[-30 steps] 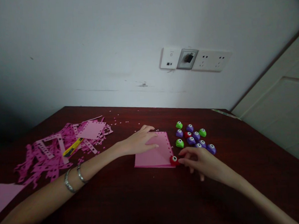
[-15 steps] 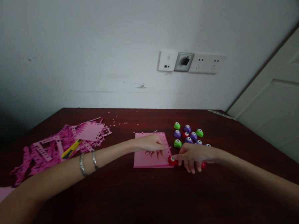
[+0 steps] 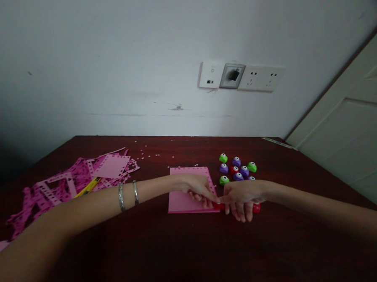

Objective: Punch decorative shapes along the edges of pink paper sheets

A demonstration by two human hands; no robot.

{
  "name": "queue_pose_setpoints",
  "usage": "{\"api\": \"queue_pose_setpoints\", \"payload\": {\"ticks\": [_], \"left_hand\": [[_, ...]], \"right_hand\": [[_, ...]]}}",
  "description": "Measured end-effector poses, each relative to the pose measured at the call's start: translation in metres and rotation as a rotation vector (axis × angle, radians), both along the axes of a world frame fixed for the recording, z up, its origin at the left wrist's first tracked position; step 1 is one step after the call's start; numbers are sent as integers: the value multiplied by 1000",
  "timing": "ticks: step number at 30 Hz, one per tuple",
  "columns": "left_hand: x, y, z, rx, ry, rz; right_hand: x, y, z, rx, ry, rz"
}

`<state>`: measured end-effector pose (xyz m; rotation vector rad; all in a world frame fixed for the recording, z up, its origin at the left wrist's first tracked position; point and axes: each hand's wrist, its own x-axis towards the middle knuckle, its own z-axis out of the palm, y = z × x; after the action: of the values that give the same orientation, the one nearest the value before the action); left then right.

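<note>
A sheet or thin stack of pink paper [image 3: 180, 202] lies on the table, with small holes along its top and right edges. At its lower right corner sits a red craft punch [image 3: 217, 206], mostly hidden by fingers. My left hand [image 3: 197, 188] rests over the paper, its fingers curled and its thumb and index tips closed at the punch. From the other side my right hand [image 3: 242, 197] grips the same punch with thumb and index finger, its other fingers hanging down. Another red punch [image 3: 256, 208] shows partly behind my right hand.
Several green, purple and red punches [image 3: 236, 161] stand behind my right hand. Punched pink paper strips [image 3: 49, 192] heap at the left, with a yellow cutter [image 3: 89, 186] partly under my left forearm. Paper bits lie toward the wall [image 3: 134, 76]; sockets [image 3: 261, 77] are mounted there.
My left hand has moved right and down from the middle of the paper to the red punch, meeting my right fingertips. My right hand has stayed nearly in place.
</note>
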<state>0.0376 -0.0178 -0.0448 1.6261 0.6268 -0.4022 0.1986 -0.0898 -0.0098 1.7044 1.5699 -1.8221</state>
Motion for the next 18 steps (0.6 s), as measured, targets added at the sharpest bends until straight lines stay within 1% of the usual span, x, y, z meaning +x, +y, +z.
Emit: {"api": "queue_pose_setpoints", "payload": {"ticks": [2, 5, 10, 13, 16, 18], "left_hand": [[4, 2, 0, -46, 32, -7], [9, 4, -2, -94, 57, -52], [14, 11, -15, -126, 42, -87], [14, 12, -21, -137, 44, -64], [13, 9, -25, -153, 54, -19], [12, 6, -27, -158, 47, 11]], "right_hand": [[-2, 2, 4, -38, -16, 20], [-3, 6, 7, -125, -11, 42], [-9, 13, 9, -166, -91, 77], [-14, 17, 9, -197, -117, 101], [-19, 21, 4, -213, -141, 129], [-20, 22, -1, -187, -152, 155]]}}
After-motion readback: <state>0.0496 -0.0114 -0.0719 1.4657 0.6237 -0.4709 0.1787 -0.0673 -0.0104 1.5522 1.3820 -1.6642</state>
